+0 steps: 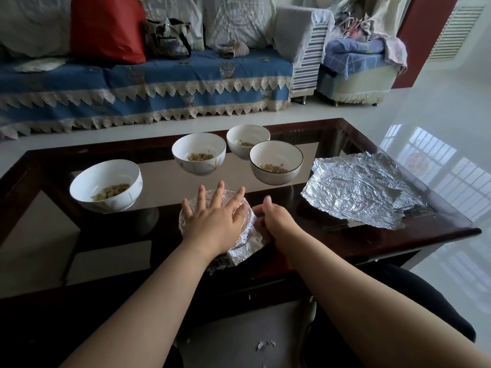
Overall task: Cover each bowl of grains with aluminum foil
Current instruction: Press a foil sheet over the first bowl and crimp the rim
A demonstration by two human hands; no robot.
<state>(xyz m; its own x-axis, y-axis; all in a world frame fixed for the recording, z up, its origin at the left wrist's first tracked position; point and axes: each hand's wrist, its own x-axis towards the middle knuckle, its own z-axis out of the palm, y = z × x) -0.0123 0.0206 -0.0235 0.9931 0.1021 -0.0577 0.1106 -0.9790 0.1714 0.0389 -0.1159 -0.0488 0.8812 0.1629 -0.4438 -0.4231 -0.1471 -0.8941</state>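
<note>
A bowl wrapped in aluminum foil [243, 243] stands at the near middle of the glass table [449, 221]. My left hand [216, 217] lies flat on top of it, fingers spread, pressing the foil down. My right hand [276, 221] curls against the bowl's right side, fingers on the foil there. Several white bowls holding grains stand uncovered behind: one at the left [106, 185], one in the middle [199, 154], one at the back [248, 140] and one with a dark rim [276, 162]. Loose crumpled foil sheets [356, 189] lie flat at the right.
The dark wooden frame of the table runs along the near edge. A sofa with a blue cover [146, 83] stands beyond the table. Small foil scraps [265, 345] lie on the floor between my legs.
</note>
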